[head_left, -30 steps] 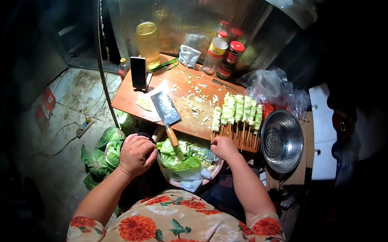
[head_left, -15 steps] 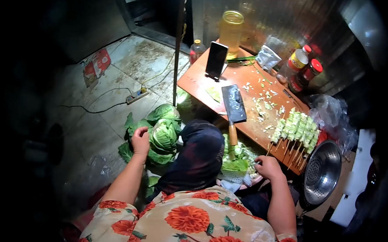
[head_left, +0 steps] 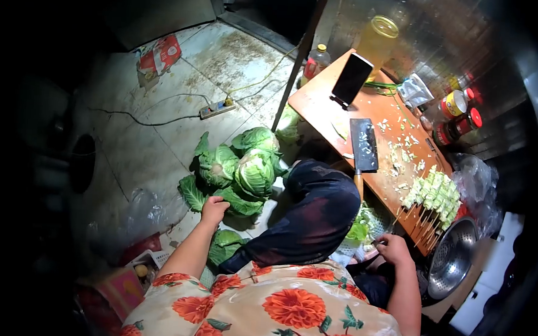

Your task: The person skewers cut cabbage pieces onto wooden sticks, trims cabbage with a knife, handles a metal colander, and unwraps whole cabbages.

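Note:
My left hand [head_left: 214,210] is low over the floor at the near edge of a group of green cabbages [head_left: 255,173], beside a loose outer leaf [head_left: 193,192]. Its fingers are loosely bent and apart; whether they touch the leaf is unclear. My right hand [head_left: 392,249] is beside a basket of cabbage pieces [head_left: 359,230], under the near edge of the board. Its fingers are curled together, and anything between them is too small to name. A cleaver [head_left: 364,146] lies on the orange-brown board [head_left: 321,101], its wooden handle jutting over the edge.
Skewers of cabbage [head_left: 433,198] lie at the board's right end, near a metal colander [head_left: 454,263]. A phone [head_left: 352,80], an oil jar [head_left: 378,43] and sauce bottles [head_left: 460,123] stand at the back. A power strip [head_left: 218,109] and cable cross the floor.
My view has swung left, so the scene sits further right. My left hand has come down to the near side of the cabbages. My right hand stays near the basket, fingers still curled.

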Motion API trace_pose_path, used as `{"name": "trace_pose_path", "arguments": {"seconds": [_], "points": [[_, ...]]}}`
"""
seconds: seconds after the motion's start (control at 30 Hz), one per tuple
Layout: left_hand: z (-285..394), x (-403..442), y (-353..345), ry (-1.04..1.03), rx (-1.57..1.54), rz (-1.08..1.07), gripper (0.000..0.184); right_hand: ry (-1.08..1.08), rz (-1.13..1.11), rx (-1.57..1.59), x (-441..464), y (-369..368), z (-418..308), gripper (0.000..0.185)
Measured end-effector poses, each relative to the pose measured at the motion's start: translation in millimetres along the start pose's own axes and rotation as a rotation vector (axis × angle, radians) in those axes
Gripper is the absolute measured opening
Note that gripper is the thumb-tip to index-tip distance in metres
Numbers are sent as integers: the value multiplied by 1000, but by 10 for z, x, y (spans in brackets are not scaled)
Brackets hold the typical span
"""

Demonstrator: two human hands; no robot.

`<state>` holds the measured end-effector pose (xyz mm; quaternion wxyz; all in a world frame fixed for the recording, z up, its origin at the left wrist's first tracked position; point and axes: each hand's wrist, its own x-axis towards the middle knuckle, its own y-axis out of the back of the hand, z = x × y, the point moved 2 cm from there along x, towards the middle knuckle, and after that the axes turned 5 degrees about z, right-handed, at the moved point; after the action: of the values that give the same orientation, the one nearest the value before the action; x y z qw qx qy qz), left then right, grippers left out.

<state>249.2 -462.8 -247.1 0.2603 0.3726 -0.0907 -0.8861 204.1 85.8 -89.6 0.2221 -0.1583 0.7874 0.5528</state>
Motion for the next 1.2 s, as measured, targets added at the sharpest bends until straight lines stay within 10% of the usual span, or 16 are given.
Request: {"name": "trace_pose_path", "arguments": {"seconds": [0.2, 0.33, 0.67, 0.8, 0.9, 1.2], "points": [[-598, -527, 633, -83, 887, -3, 96, -127, -41, 110, 74, -129, 163, 22], [-1146, -981, 764, 135, 858, -145, 126, -167, -64, 83, 68, -96, 98, 20], [-1319, -806, 467, 137, 666, 111, 103, -118, -42, 60, 95, -164, 167, 21], [-1638, -151, 596, 25, 496, 276, 65, -209, -79, 93, 13, -86, 1, 22], [-1918, 269, 692, 79, 52, 151, 64, -137, -34, 52, -9, -142, 162, 21], [-1991, 32, 712, 32, -4, 180, 54, -117, -66, 9, 49, -171, 119, 21]]}}
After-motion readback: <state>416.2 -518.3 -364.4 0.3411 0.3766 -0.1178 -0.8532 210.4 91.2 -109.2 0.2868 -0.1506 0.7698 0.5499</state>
